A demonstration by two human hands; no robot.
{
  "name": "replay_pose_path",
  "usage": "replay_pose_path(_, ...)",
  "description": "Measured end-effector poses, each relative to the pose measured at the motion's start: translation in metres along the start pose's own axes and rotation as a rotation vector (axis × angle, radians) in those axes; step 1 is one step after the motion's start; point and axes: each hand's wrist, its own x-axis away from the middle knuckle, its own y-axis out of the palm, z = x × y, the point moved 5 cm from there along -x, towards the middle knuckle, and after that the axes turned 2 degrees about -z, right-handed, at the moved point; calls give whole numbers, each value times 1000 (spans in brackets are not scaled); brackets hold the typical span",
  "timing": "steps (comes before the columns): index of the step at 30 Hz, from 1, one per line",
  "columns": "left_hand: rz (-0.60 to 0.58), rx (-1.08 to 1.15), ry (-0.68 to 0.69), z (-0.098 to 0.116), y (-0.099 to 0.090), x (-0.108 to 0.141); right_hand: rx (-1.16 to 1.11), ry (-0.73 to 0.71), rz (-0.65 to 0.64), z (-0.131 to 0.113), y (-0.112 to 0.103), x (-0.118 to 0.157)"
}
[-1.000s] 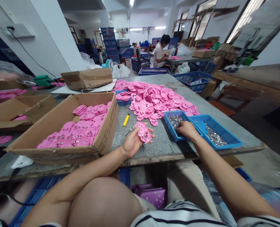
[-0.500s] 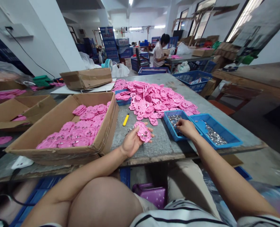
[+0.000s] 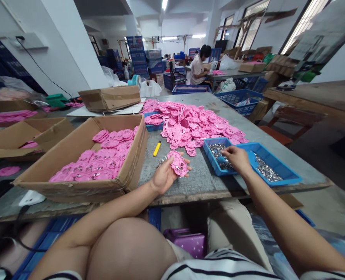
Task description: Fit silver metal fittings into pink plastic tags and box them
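In my left hand (image 3: 166, 175) rests a pink plastic piece (image 3: 178, 165), palm turned up and the thumb over its edge. Small metal parts (image 3: 160, 162) lie on the table just behind that hand. My right hand (image 3: 237, 157) is over the near blue tray (image 3: 216, 167), its fingertips pinched together above the small silvery metal parts (image 3: 217, 148) inside. Whatever is between those fingertips is too small to make out. A second blue tray (image 3: 286, 179) with more metal pieces (image 3: 267, 171) stands to the right. Behind both hands spreads a heap of pink pieces (image 3: 196, 122).
A cardboard box (image 3: 73, 192) of pink pieces stands at the left. A yellow-handled tool (image 3: 157, 149) lies beside it. Farther back are a small blue tray (image 3: 154, 127) and another carton (image 3: 110, 98). A co-worker (image 3: 198, 68) sits at a far table.
My right hand has lifted slightly and shifted right over the near tray, fingertips still together. My left hand still holds the pink piece. The whole view has shifted a little.
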Motion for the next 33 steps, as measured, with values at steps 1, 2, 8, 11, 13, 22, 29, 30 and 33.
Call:
replay_pose_path(1, -1, 1, 0, 0, 0, 0, -20, 29, 68, 6, -10, -2)
replay_pose_path(2, -3, 2, 1, 1, 1, 0, -14, 57, 134, 14, -20, -5)
replay_pose_path(8, -11, 3, 13, 0, 0, -2, 233, 206, 13, 47, -45, -16)
replay_pose_path(11, -17, -1, 10, -2, 0, -4, 245, 224, -67, 50, -38, -8)
replay_pose_path(13, -12, -1, -5, -3, 0, -4, 244, 214, -53, 49, -34, -3)
replay_pose_path(22, 19, -51, -2, -1, -2, -3, -73, 126, 121, 21, -34, 15)
replay_pose_path(29, 131, -234, -12, -5, -8, -5, -785, -130, -294, -65, 33, 57)
replay_pose_path(30, 145, -237, -12, -5, -8, -5, -818, -153, -337, -74, 41, 63)
replay_pose_path(33, 184, -239, -8, -4, -8, -4, -866, -186, -394, -91, 56, 76)
